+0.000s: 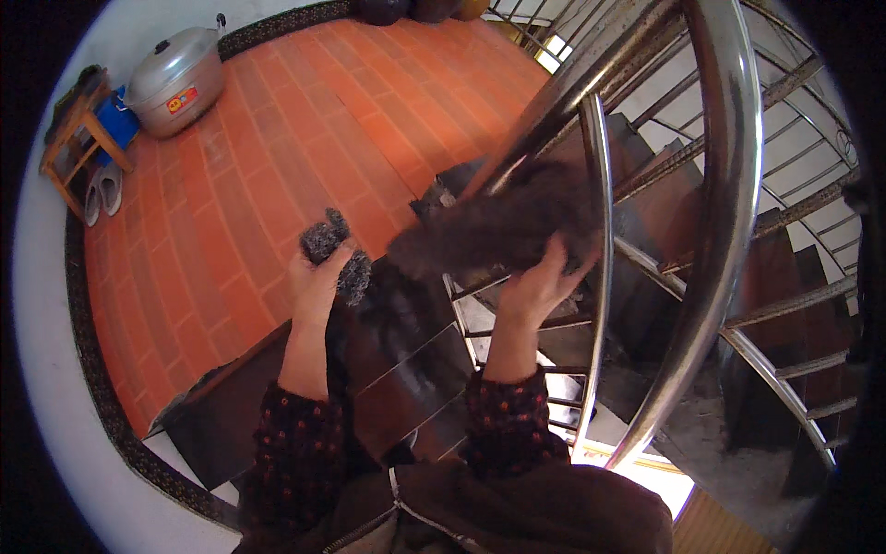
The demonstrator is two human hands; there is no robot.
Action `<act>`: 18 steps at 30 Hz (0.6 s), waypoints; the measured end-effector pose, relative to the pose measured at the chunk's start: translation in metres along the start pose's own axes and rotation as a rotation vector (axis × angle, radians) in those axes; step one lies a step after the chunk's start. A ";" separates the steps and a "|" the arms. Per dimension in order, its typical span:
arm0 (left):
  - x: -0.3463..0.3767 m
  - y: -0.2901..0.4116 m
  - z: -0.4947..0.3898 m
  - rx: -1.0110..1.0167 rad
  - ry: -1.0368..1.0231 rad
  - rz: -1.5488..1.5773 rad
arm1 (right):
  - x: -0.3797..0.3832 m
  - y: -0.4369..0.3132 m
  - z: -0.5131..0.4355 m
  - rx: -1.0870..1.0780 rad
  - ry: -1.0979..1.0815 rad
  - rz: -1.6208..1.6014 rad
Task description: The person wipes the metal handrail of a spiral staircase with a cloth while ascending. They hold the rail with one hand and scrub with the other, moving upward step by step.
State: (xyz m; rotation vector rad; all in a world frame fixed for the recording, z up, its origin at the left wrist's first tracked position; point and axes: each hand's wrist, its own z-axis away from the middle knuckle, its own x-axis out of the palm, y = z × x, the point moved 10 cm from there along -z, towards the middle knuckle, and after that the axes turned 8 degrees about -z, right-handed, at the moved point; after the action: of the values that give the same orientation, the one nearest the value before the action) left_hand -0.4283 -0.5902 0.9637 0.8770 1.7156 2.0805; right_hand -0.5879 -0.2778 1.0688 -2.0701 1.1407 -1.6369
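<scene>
My left hand (315, 280) grips a wad of grey steel wool (354, 277), which sticks out on both sides of the thumb. It hangs over the dark tiled stair step (408, 374). To its right, my right hand (529, 294) holds a dark brown cloth (477, 232). The cloth is blurred and spreads out to the left of the fingers, in front of the railing. Just right of that hand stands a thin metal baluster (601, 208). The thick stainless-steel handrail (737, 173) curves down beyond it. Part of the fingers is hidden by the cloth.
Orange tile-patterned flooring (263, 159) covers the landing at left. By the wall are a large lidded aluminium pot (173, 97), a wooden stool (90, 142), a blue container (114, 121) and grey shoes (104, 192). Dark stairs (754, 332) descend at right behind rails.
</scene>
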 end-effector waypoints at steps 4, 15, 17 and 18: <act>0.021 -0.001 0.002 0.028 -0.052 0.030 | 0.091 0.010 -0.026 -0.238 -0.136 0.263; -0.021 0.003 0.003 -0.066 0.067 -0.153 | -0.026 0.149 0.019 -0.460 -0.364 0.818; -0.010 0.003 0.004 -0.002 0.012 -0.183 | -0.080 0.199 0.041 -0.272 -0.279 0.838; -0.005 -0.001 0.005 -0.008 -0.003 -0.198 | -0.112 0.230 0.052 -0.056 -0.206 0.763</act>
State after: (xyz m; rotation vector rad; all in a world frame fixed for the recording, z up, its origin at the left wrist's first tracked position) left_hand -0.4217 -0.5890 0.9624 0.6771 1.7157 1.9539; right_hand -0.6409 -0.3626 0.8274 -1.4807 1.6307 -1.0064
